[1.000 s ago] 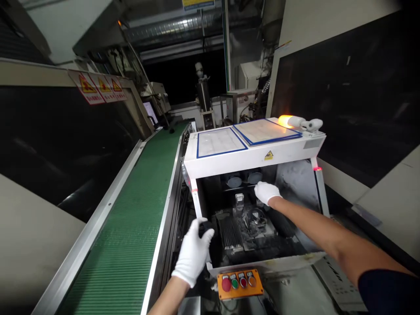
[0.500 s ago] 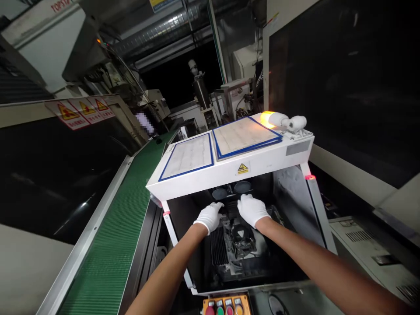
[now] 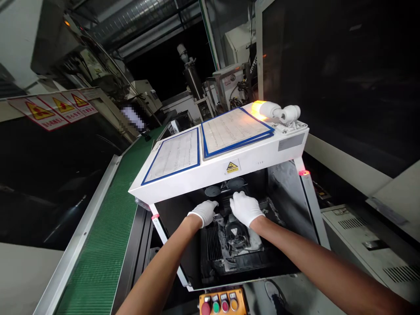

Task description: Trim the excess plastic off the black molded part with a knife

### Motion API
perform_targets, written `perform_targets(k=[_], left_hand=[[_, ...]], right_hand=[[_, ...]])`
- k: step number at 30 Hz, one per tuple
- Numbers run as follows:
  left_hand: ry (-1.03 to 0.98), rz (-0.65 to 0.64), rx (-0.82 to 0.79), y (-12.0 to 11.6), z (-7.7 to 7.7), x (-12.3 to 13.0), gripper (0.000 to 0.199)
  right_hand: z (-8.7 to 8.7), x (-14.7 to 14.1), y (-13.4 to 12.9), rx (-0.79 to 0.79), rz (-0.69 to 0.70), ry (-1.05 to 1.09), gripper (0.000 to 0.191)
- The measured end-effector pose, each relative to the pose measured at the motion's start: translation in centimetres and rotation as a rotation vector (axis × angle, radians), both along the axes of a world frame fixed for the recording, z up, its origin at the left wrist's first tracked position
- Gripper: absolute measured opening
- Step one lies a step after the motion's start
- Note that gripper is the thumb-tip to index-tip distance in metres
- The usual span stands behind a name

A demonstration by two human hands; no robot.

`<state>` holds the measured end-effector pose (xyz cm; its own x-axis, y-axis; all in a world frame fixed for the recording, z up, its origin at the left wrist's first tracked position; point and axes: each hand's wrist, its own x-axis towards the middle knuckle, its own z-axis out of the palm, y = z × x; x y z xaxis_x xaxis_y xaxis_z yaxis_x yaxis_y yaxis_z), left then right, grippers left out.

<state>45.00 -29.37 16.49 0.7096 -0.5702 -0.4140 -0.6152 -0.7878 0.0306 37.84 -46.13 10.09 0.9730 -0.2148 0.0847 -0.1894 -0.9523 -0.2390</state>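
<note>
Reaching into the white machine housing [image 3: 249, 155]: your left hand [image 3: 204, 211] and right hand [image 3: 244, 208], gloved, rest side by side on the dark fixture [image 3: 229, 205]; grip cannot be told. Keep wrists clear of the two round pads [image 3: 212, 191].

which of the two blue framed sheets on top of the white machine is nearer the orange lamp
The right-hand sheet; its far corner nearly reaches the lit orange lamp. The left-hand sheet lies further away.

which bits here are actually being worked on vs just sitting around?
In hand:
left hand and right hand, both gloved, on the dark fixture inside the white machine housing

Just about:
green conveyor belt
framed sheets
amber lamp
button box
</note>
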Motion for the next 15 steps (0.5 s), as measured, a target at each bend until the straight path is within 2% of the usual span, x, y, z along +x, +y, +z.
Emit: perform_targets(k=[5,15], left_hand=[[-0.006,-0.026,0.049,-0.6,0.1,-0.3,0.037],[-0.122,0.018,0.055,-0.8,-1.9,-1.2,0.044]], right_hand=[[0.0,0.0,0.1,-0.02,-0.01,-0.002,0.028],[-0.1,0.4,0.3,-0.032,-0.053,0.013,0.026]])
